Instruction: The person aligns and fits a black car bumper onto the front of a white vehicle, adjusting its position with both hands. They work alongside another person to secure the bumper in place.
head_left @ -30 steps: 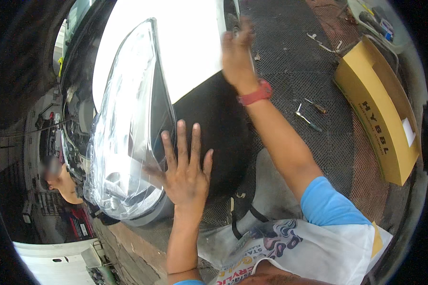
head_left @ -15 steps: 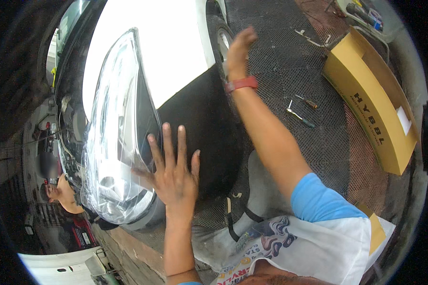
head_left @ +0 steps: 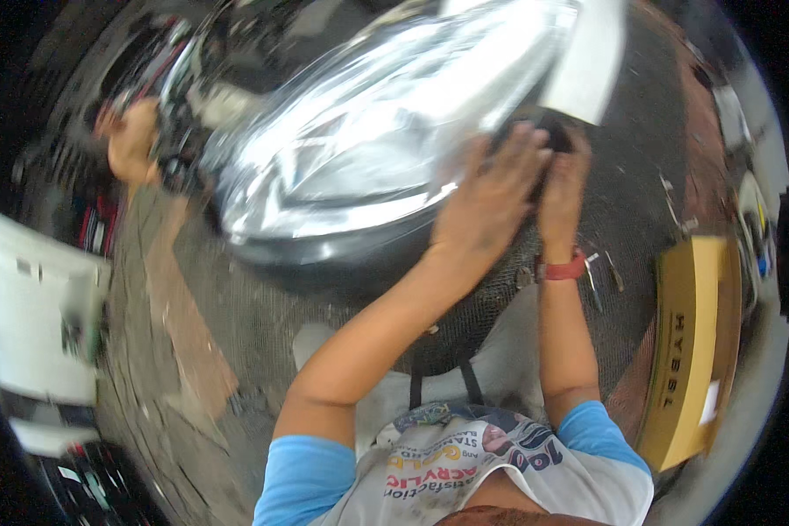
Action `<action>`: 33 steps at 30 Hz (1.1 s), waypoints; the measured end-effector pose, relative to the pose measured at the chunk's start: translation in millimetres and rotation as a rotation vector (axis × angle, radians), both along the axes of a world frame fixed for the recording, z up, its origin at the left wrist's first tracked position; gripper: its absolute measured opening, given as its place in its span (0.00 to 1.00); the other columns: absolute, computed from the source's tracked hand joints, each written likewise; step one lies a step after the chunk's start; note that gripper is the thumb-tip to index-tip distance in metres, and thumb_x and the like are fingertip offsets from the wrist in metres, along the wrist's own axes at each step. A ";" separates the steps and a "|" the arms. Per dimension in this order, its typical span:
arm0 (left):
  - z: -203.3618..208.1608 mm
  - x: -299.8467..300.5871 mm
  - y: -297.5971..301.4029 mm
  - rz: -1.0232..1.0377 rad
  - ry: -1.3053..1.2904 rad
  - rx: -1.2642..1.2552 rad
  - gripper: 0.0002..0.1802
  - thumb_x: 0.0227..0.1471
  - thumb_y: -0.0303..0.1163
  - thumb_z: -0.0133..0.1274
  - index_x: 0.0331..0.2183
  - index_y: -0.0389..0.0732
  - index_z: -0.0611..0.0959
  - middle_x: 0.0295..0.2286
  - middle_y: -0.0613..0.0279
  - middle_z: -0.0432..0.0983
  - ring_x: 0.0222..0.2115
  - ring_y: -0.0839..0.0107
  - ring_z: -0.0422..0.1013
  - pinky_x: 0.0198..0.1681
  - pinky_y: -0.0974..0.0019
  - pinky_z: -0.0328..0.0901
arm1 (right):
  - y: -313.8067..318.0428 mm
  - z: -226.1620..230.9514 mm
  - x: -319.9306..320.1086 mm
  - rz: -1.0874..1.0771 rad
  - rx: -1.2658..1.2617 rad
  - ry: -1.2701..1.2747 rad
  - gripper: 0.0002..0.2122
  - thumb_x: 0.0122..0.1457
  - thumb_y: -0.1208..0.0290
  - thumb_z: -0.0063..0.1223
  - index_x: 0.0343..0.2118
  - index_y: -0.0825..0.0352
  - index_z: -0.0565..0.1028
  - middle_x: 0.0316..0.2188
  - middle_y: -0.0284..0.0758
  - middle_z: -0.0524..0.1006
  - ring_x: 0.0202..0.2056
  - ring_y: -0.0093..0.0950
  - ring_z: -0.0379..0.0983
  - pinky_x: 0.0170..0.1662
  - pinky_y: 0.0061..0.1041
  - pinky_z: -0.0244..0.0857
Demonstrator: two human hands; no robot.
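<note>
Headlight point(head_left: 368, 140), head view: it sits above the dark curved panel point(head_left: 324, 263), up and left of both hands, its long axis rising from lower left to upper right. Left hand point(head_left: 485, 206), the nearer, lies at its right-hand edge, grip unclenched, fingers extended; contact cannot be told. Right hand point(head_left: 563, 193) is just beside; blur hides its grip's closure and any contact.

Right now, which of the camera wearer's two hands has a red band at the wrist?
The right hand: a red band circles its wrist; the left hand has none.
</note>
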State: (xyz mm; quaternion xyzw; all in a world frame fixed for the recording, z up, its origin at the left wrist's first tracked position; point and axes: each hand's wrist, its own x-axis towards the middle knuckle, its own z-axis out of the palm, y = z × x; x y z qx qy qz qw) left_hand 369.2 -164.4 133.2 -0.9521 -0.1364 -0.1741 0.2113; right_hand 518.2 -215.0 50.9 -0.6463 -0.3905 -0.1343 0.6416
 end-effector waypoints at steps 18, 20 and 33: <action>-151.6 -339.0 11.4 0.894 -1.347 -0.854 0.35 0.59 0.46 0.57 0.60 0.36 0.68 0.60 0.46 0.63 0.62 0.49 0.58 0.67 0.49 0.49 | 27.2 -6.5 15.1 -0.018 0.037 0.180 0.32 0.72 0.49 0.37 0.66 0.74 0.53 0.66 0.47 0.56 0.66 0.38 0.52 0.70 0.38 0.44; -154.3 -376.3 16.7 1.010 -1.435 -0.929 0.35 0.60 0.47 0.55 0.60 0.36 0.69 0.60 0.45 0.64 0.62 0.49 0.58 0.66 0.49 0.50 | 26.8 -1.5 1.5 -0.021 -0.004 0.164 0.34 0.71 0.48 0.36 0.66 0.74 0.52 0.66 0.46 0.55 0.66 0.38 0.52 0.70 0.39 0.44; -98.1 -434.9 -102.9 1.429 -0.736 -1.404 0.35 0.59 0.51 0.53 0.55 0.33 0.74 0.56 0.32 0.66 0.58 0.37 0.62 0.61 0.45 0.59 | -20.9 44.1 26.8 0.086 -0.712 0.208 0.31 0.73 0.63 0.40 0.69 0.73 0.44 0.70 0.54 0.47 0.70 0.45 0.46 0.71 0.39 0.41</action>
